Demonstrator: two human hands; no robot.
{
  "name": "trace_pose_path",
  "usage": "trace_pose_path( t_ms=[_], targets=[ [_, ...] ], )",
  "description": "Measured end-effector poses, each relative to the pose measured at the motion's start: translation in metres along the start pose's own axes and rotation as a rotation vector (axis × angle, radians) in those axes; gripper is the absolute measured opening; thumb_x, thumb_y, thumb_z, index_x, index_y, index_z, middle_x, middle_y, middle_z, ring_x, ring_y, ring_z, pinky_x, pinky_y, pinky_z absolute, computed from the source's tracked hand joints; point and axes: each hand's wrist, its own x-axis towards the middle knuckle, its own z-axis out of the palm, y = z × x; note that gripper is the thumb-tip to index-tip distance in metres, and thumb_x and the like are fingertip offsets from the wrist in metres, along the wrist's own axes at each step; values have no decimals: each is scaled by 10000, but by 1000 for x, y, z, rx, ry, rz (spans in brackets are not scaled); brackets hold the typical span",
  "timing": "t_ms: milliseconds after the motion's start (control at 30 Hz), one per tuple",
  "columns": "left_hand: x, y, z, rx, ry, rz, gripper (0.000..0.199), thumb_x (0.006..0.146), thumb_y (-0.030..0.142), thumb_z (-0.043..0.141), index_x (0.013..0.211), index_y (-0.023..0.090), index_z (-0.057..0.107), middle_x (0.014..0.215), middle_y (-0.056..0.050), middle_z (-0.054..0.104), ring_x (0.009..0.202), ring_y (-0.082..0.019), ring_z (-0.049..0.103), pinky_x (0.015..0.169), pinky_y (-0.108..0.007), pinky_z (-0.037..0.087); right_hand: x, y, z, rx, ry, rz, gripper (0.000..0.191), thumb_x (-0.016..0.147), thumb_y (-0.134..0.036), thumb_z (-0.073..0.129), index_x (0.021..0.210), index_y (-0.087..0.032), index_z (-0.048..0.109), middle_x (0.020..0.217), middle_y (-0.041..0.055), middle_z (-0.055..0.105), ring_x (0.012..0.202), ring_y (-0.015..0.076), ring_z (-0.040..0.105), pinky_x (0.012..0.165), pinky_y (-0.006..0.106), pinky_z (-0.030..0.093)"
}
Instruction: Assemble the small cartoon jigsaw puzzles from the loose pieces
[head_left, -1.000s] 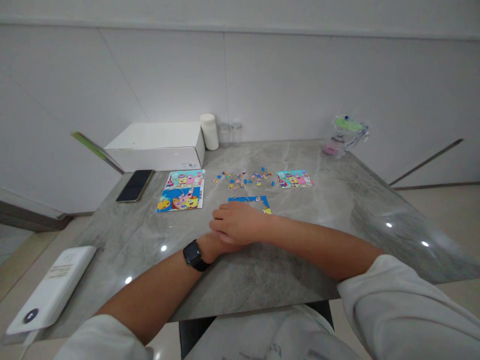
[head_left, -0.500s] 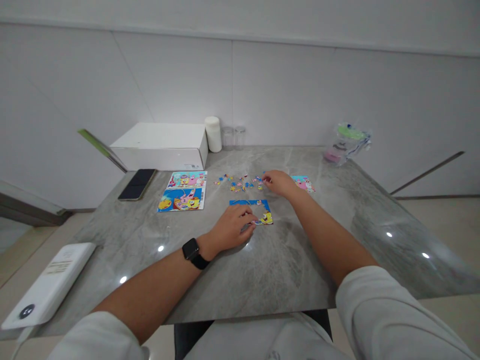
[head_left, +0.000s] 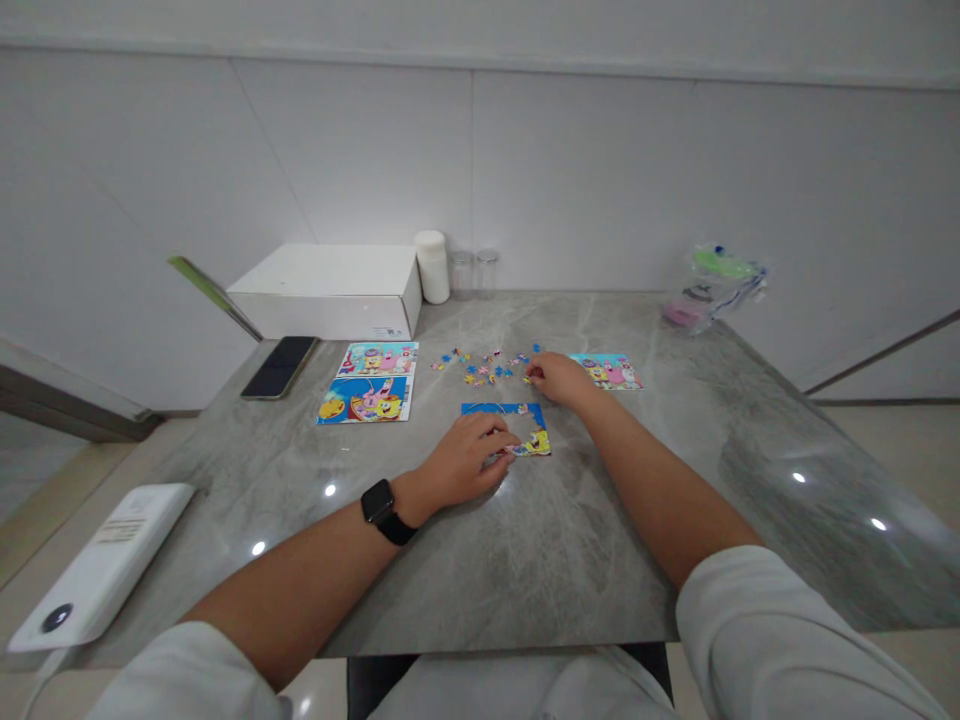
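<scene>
A partly filled blue and yellow jigsaw puzzle (head_left: 538,442) lies on the grey marbled table (head_left: 570,540). My left hand (head_left: 469,455) rests over its left and lower part, fingers apart, holding nothing that shows. Behind the puzzle, loose jigsaw pieces (head_left: 482,370) are scattered in a small cluster. At their right edge my right hand (head_left: 556,378) has its fingers pinched together, and what they hold is too small to name. A finished-looking pink and turquoise picture (head_left: 615,372) lies just beyond that hand. To the left lies a sheet with two cartoon pictures (head_left: 367,385).
A black phone (head_left: 280,367) lies left of the sheet. Behind it stand a white box (head_left: 322,290), a white bottle (head_left: 433,267) and two clear glasses (head_left: 474,273). A plastic bag (head_left: 712,290) sits back right, a white power bank (head_left: 101,565) front left.
My right hand has moved slightly down and toward me, uncovering blue pieces at the cluster's right edge and more of the pink picture. The camera view has shifted slightly.
</scene>
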Motion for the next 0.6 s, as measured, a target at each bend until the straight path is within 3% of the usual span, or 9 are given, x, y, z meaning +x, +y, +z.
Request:
trace_pose_path(
  t_ms=[433,600],
  targets=[
    [-1,-5,3,-24,-15,1,246,1049,305,562,1229,227,712,1203,-111,697,1107,-253,649,961,-425,500,1,6,4,100,-41,-48,198,832,-125,689,1006,-180,767,1049,81,778,927,195,678,817,256,475],
    [-1,-5,2,-34,-24,-14,249,1048,299,566,1235,231,715,1210,-110,694,1127,-256,648,981,-427,496,0,3,-1,351,-13,16,129,802,-127,677,918,-173,711,893,37,738,814,165,637,756,255,466]
  ],
)
